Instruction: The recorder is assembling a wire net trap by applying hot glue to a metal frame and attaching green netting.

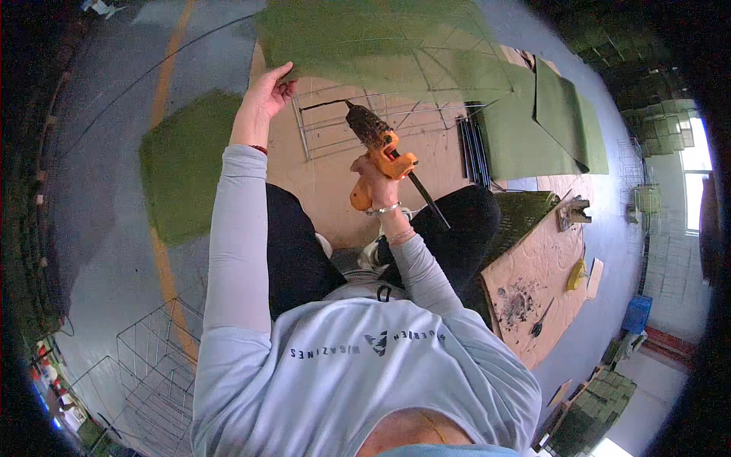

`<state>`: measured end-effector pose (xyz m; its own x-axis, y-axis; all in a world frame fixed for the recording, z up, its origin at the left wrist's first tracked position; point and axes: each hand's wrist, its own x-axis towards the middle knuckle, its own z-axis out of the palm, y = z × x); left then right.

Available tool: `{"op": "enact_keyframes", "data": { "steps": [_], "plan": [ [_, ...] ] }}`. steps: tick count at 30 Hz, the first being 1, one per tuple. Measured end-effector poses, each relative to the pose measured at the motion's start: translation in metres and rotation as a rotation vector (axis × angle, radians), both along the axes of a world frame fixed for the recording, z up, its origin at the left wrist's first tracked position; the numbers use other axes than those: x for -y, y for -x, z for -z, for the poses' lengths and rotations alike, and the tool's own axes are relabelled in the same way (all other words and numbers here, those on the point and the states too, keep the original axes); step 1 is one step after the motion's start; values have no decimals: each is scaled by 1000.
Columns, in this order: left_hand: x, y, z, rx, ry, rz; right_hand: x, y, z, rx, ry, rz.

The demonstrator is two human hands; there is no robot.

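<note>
My left hand (265, 97) is raised and pinches the near left edge of a large green sheet (373, 38), part of which looks thin and see-through. Under the sheet, a metal wire frame (305, 137) rests on brown cardboard. My right hand (383, 190) grips an orange hot glue gun (396, 163) with a dark, crusted front end. Its nozzle points away from me, close to a wire coated with a black line, probably glue. From the back of the gun sticks a long black glue stick (430, 200). Whether the nozzle touches the wire I cannot tell.
Black sticks (474, 148) and more green sheets (510, 141) lie at the right. Another green sheet (186, 167) is on the floor at left, wire racks (156, 365) nearer me. Stained cardboard (518, 266) at right bears scissors (541, 320) and a yellow item (576, 274).
</note>
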<state>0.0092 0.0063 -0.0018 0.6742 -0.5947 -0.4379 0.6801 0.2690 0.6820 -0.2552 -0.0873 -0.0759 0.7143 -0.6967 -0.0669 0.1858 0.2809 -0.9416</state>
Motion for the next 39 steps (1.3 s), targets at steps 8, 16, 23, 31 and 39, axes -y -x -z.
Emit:
{"op": "enact_keyframes", "data": {
  "steps": [8, 16, 23, 31, 39],
  "plan": [
    [3, 1, -1, -55, 13, -69, 19, 2, 27, -10, -42, 74],
    [1, -4, -1, -64, 2, -87, 25, 1, 34, -42, 71, 65],
    [3, -1, -6, -50, -2, -94, 6, -4, -5, -14, -80, 5],
    [0, -5, -1, -75, 55, -72, 11, -1, 12, -4, -25, -48],
    [-1, -7, 1, -89, 78, -72, 26, 1, 9, 120, -116, 51]
  ]
}}
